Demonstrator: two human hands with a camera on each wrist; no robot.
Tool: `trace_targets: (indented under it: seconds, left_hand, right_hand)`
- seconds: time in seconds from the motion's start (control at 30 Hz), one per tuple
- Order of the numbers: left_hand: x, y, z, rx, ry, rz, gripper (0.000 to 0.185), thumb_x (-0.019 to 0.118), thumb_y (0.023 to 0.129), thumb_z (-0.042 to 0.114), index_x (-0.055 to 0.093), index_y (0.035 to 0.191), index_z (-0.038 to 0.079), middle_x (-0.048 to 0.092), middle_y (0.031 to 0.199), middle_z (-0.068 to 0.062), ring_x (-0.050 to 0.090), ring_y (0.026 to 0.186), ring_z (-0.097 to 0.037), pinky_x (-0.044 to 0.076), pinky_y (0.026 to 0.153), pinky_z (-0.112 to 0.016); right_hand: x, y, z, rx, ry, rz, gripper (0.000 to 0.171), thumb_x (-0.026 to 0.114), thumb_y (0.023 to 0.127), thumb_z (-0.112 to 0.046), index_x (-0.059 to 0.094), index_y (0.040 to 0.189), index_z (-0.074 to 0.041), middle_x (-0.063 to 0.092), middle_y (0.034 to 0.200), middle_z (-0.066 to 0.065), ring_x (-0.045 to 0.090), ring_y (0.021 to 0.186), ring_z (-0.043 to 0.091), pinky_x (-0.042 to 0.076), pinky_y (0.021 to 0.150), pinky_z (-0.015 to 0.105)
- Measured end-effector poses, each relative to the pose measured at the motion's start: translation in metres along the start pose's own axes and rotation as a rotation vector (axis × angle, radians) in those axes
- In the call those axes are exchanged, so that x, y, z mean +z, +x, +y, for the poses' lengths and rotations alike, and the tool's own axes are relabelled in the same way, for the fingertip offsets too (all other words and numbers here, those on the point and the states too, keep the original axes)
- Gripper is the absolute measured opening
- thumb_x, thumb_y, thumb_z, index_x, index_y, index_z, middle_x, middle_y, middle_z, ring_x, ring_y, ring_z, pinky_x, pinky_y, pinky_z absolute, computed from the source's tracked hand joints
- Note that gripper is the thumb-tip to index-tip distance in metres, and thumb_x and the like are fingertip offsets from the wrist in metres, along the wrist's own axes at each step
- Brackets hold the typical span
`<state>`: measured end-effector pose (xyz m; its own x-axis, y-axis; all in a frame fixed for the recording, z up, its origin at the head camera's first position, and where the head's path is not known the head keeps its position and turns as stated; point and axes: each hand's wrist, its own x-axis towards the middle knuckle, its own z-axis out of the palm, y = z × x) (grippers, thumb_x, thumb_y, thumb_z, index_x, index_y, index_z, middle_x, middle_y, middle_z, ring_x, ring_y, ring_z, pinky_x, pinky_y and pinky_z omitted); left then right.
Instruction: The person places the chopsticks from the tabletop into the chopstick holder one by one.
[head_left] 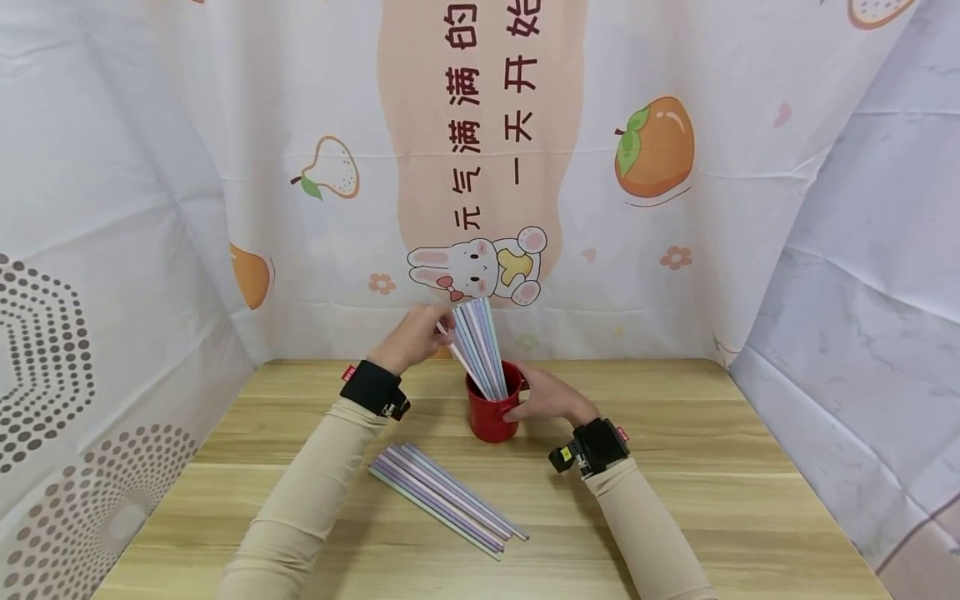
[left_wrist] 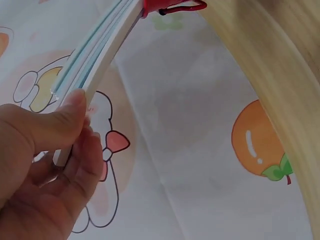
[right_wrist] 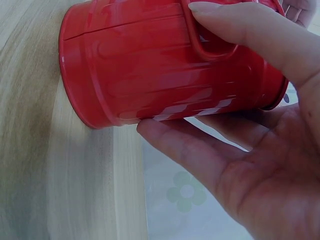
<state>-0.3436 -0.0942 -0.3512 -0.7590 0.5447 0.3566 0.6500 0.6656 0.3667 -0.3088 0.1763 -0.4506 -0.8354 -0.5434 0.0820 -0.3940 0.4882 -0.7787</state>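
A red mug stands upright on the table, with a bunch of long pastel straws leaning out of its mouth toward the left. At the upper end of a white straw, my left hand pinches it between thumb and fingers. That straw slants down into the mug beside the others. My right hand holds the mug from the right. Its thumb lies over the mug's handle and its fingers rest along the mug's wall.
A second group of pastel straws lies side by side on the wooden table, in front of the mug between the forearms. Behind the table's far edge hangs a printed curtain, close to the straw tops.
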Motion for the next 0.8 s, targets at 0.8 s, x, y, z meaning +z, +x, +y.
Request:
trace_targets:
  seconds: [0.8]
  left_hand:
    - [0.008,-0.017,-0.015,-0.156,-0.144,0.023,0.062,0.077,0.094,0.016,0.047,0.14,-0.01,0.073,0.092,-0.017,0.068,0.079,-0.023,0.057,0.075,-0.036]
  right_hand:
    - [0.0,-0.002,-0.002,0.014,0.011,0.003,0.091,0.088,0.077,-0.013,0.04,0.153,-0.007,0.06,0.142,0.015,0.058,0.126,0.032,0.051,0.11,0.052]
